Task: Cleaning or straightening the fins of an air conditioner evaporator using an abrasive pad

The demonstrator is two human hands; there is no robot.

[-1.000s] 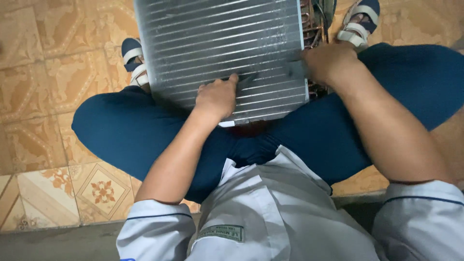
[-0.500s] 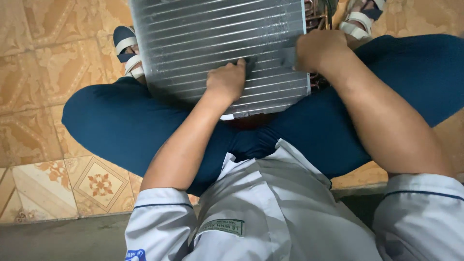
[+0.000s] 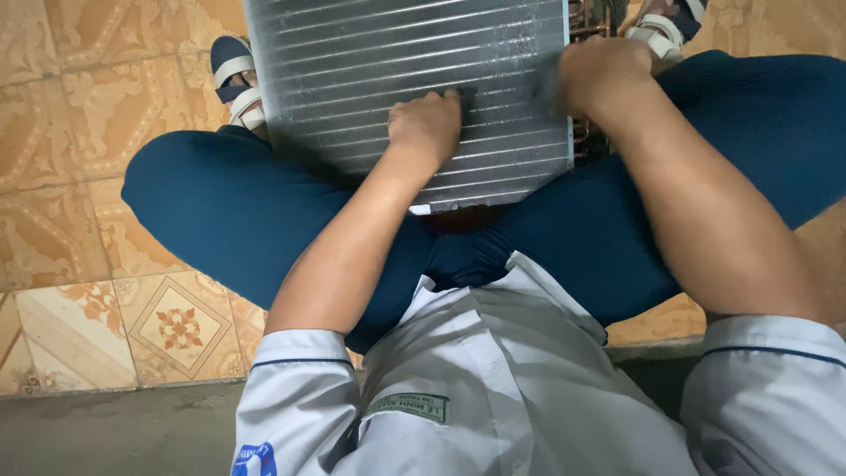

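A silver finned coil block (image 3: pixel 370 62), ribbed with thin metal fins, lies across my knees between my legs in dark blue trousers. My left hand (image 3: pixel 426 128) is curled into a fist on its face, fingers pinched on a small dark tool (image 3: pixel 464 92) pressed to the fins. My right hand (image 3: pixel 604 75) is closed over the block's right edge, beside copper tube bends (image 3: pixel 589 16). What lies under each palm is hidden.
I sit low on an orange patterned tile floor (image 3: pixel 70 176). My sandalled feet (image 3: pixel 236 78) flank the block at upper left and upper right. A grey concrete strip (image 3: pixel 115 432) runs along the bottom left. My white shirt fills the foreground.
My left hand has slid up the fins, away from the block's near edge. The right hand stays on the right edge. The view has shifted slightly.
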